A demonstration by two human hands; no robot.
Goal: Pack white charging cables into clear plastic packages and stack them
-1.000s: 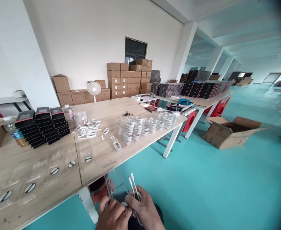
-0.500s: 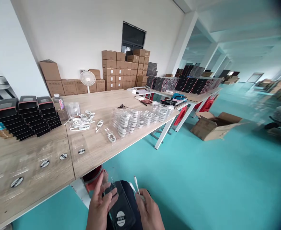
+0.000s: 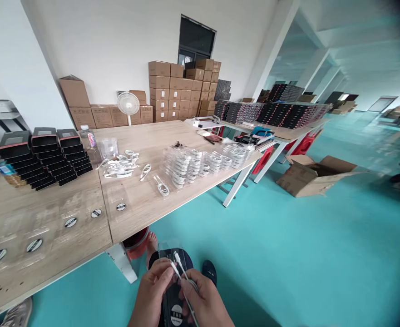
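Low in the picture, below the table edge, my left hand (image 3: pixel 154 290) and my right hand (image 3: pixel 206 302) meet over a clear plastic sleeve (image 3: pixel 172 277) with a round label. Both hands are closed on a coiled white cable (image 3: pixel 182 277) whose plugs stick up between the fingers. The left fingers pinch the cable's end against the sleeve. The right hand holds the coil, with a loop trailing down past the wrist.
A wooden table (image 3: pixel 141 209) carries empty sleeves with round labels (image 3: pixel 70 222), loose white cables (image 3: pixel 121 168), rows of bagged cables (image 3: pixel 200 163), stacked black boxes (image 3: pixel 46 156) and a bottle (image 3: pixel 90 141). An open carton (image 3: pixel 317 175) sits on the teal floor. Cardboard boxes (image 3: pixel 182 93) and a fan (image 3: pixel 128 104) stand along the wall.
Half a second ago my left hand was open beside the sleeve; now it is closed on the cable's end. The cable plugs have moved left over the sleeve.
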